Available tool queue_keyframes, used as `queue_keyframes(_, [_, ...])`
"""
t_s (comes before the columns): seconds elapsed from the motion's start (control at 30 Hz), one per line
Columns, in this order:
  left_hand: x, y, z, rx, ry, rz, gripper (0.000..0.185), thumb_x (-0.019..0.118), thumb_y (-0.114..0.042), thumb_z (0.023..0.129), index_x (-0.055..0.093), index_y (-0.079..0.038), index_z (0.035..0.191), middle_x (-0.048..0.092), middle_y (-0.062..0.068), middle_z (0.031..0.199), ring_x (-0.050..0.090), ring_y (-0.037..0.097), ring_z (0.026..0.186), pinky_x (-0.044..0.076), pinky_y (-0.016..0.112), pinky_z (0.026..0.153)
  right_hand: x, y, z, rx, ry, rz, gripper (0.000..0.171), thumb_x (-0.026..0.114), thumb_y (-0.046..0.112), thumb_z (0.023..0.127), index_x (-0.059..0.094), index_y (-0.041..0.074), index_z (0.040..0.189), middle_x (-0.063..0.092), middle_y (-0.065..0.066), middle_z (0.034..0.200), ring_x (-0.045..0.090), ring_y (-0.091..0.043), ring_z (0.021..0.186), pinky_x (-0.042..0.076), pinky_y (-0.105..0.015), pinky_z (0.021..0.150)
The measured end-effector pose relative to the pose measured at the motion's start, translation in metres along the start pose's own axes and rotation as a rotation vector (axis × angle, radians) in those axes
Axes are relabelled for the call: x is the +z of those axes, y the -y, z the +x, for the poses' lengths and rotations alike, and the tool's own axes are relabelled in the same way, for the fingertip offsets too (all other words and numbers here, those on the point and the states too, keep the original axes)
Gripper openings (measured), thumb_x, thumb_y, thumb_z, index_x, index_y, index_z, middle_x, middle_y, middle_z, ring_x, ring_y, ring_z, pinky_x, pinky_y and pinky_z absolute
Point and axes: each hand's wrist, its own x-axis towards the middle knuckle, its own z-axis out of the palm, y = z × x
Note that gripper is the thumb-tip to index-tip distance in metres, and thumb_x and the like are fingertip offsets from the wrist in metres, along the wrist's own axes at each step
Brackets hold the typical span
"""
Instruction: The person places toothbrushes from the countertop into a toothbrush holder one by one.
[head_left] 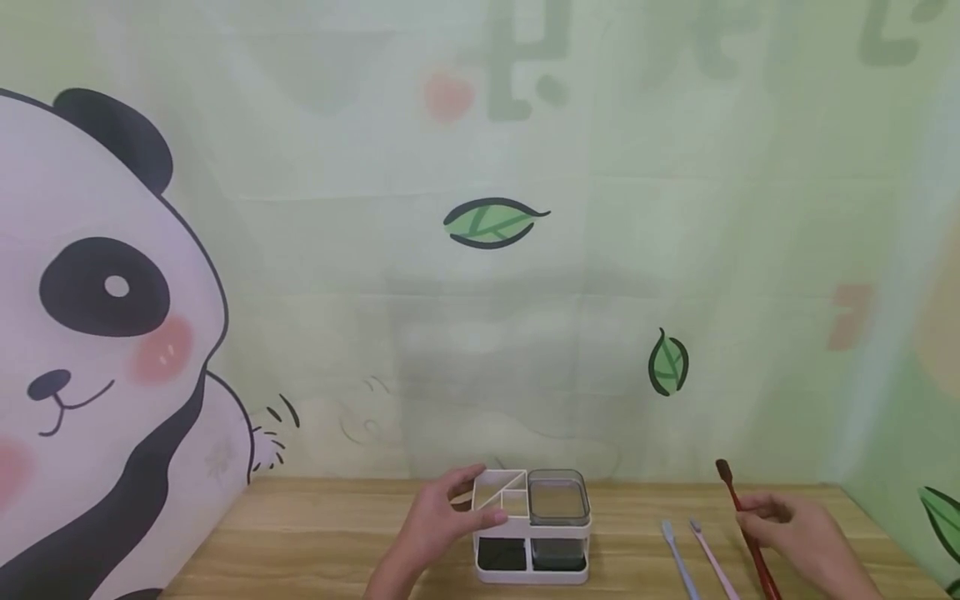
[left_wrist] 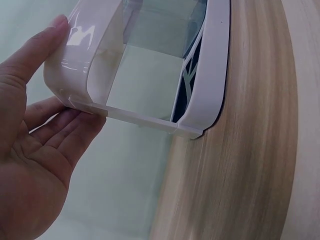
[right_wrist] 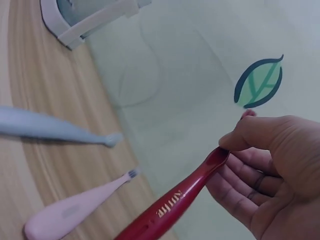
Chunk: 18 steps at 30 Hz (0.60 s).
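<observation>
My left hand (head_left: 437, 523) grips the upper left part of a white toothbrush holder (head_left: 534, 576), thumb on the near side and fingers behind. The holder has divided slots on top, a clear grey cup (head_left: 558, 500) at its right, and a dark base. In the left wrist view, thumb and fingers hold the top white tier (left_wrist: 80, 55). My right hand (head_left: 798, 532) pinches a dark red toothbrush (right_wrist: 172, 207) near its neck, between thumb and fingers. Its head points up and away, and its lower end runs out of the head view.
Left of the red toothbrush, a blue toothbrush (head_left: 679, 560) and a pink toothbrush (head_left: 714, 557) lie side by side on the wooden table (head_left: 322, 533). A pale green backdrop (head_left: 337, 250) with a panda and leaves hangs behind the table.
</observation>
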Motion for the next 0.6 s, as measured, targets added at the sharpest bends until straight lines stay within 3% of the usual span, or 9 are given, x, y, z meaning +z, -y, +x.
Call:
queue_keyframes(0.27, [-0.001,0.002,0.001,0.017,-0.002,-0.024,0.074,0.093,-0.018,0.084,0.059,0.009,0.144,0.057,0.032,0.145,0.061,0.046,0.129,0.057,0.049,0.1,-0.005,0.023,-0.007,-0.036,-0.066,0.022,0.04,0.073,0.027,0.103,0.069,-0.006,0.126,0.076,-0.007,0.104,0.074,-0.019,0.089,0.058,-0.032,0.076])
queue_keyframes(0.6, [-0.001,0.002,0.001,0.019,0.005,-0.023,0.075,0.093,-0.02,0.085,0.059,0.008,0.145,0.057,0.031,0.146,0.061,0.046,0.129,0.057,0.049,0.1,-0.002,0.047,-0.015,-0.061,-0.121,0.001,0.053,0.073,0.047,0.101,0.07,0.001,0.127,0.078,-0.004,0.105,0.068,-0.02,0.1,0.054,-0.035,0.08])
